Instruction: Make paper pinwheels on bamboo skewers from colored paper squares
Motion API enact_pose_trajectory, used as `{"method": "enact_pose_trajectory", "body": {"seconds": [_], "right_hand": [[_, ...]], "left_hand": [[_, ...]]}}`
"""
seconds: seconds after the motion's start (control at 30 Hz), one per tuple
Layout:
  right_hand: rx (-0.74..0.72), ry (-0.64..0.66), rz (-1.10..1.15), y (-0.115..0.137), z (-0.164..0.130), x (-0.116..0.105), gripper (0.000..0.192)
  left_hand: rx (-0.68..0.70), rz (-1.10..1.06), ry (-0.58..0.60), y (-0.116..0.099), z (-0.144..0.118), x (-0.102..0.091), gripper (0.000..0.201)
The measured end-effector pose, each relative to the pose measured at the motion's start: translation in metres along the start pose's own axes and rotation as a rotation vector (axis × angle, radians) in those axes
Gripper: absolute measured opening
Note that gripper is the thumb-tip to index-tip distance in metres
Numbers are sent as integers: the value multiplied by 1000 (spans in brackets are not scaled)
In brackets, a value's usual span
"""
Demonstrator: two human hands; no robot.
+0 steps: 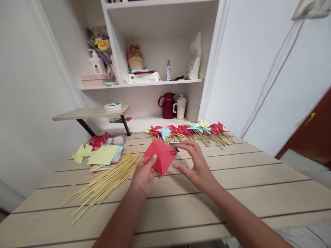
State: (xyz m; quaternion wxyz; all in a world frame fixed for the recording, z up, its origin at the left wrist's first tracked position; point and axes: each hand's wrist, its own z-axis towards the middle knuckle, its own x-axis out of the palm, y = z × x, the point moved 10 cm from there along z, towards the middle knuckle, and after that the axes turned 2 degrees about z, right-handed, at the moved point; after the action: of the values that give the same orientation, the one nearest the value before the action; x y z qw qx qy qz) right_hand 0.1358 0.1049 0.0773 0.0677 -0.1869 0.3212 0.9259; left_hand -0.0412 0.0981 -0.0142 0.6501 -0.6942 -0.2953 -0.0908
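Fingers (152, 162) of the left hand (144, 176) pinch a red paper square (164, 159), thumb on top, holding it tilted above the middle of the desk (186, 210), creases running across it. On its other side the right hand (196, 164) is spread, thumb apart from the rest and grasping nothing that I can make out; something small by those fingertips is too indistinct to name. Left of the paper, thin sticks (103, 184) lie in a loose fan. Just beyond them sits a stack of coloured sheets (103, 155), pale yellow uppermost. Farther back, red, blue and yellow pinwheels (178, 130) lie in a row. Behind these, a dark red jug (168, 106) stands beside a speckled cup (181, 108).
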Motion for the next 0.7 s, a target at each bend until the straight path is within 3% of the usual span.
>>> {"method": "enact_pose_trajectory", "body": {"seconds": [0.1, 0.3, 0.7], "right_hand": [[-141, 52, -166, 14, -5, 10, 42], [-243, 70, -383, 23, -11, 25, 35], [-251, 7, -290, 23, -11, 20, 10]], "left_hand": [[21, -38, -47, -6, 4, -10, 27], [-31, -89, 10, 2, 3, -2, 23], [-102, -94, 60, 12, 0, 8, 21]]}}
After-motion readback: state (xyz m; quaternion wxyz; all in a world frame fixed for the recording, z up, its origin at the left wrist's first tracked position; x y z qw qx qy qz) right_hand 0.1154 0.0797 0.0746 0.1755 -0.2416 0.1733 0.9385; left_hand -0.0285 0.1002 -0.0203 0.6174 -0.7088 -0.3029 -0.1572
